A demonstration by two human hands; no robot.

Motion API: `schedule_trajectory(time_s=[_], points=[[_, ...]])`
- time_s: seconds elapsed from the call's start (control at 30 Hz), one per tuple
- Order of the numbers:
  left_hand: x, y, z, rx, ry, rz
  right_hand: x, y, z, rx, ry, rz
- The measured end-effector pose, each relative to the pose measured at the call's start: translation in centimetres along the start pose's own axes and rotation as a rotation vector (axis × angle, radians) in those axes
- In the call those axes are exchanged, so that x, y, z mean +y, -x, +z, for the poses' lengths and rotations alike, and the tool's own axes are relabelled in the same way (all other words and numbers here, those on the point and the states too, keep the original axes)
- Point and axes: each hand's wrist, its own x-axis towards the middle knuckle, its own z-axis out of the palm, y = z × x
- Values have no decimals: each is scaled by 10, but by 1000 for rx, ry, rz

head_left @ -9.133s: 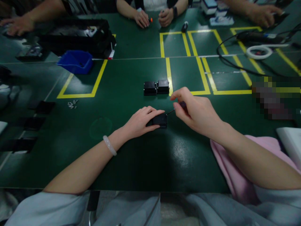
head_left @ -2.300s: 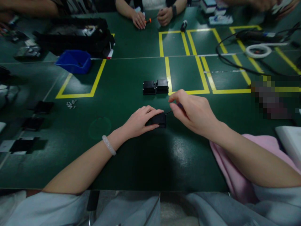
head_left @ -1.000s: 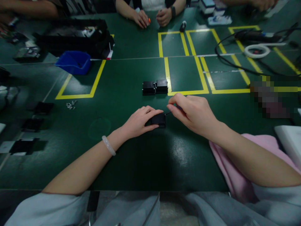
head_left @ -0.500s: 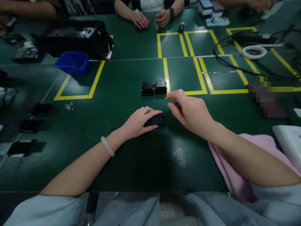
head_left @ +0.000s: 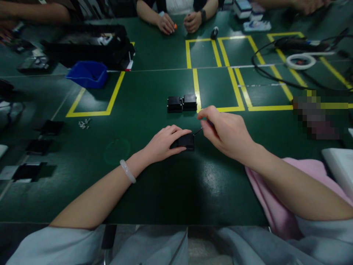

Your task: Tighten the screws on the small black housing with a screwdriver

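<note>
My left hand (head_left: 168, 142) grips a small black box-shaped part (head_left: 186, 142) on the green table, thumb on the near side and fingers over the far side. In my right hand (head_left: 224, 129) the fingers are closed around a screwdriver (head_left: 198, 131), whose handle is mostly hidden. The thin shaft slants down to the right end of the black part, and its tip meets the part's far right corner. Two similar black boxes (head_left: 174, 104) stand side by side just beyond my hands, with small shiny bits at their ends.
Loose screws (head_left: 84, 123) lie left, near a blue bin (head_left: 87, 74) and a long black tray (head_left: 88, 46). Flat black pieces (head_left: 38, 146) line the far left. Cables and a white ring (head_left: 300, 61) sit right; pink cloth (head_left: 264, 191) lies under my right arm. A co-worker's hands (head_left: 167, 24) rest opposite.
The whole view has shifted slightly, moving things a little to the right. My right hand has turned a little around the screwdriver, hiding more of its handle. My left hand keeps its grip.
</note>
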Motion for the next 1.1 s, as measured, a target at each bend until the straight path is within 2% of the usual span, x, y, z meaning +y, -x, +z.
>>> schedule_trajectory(time_s=[1.1], points=[[-1, 0, 0, -8, 1, -2, 2, 0, 1, -2, -15, -20]])
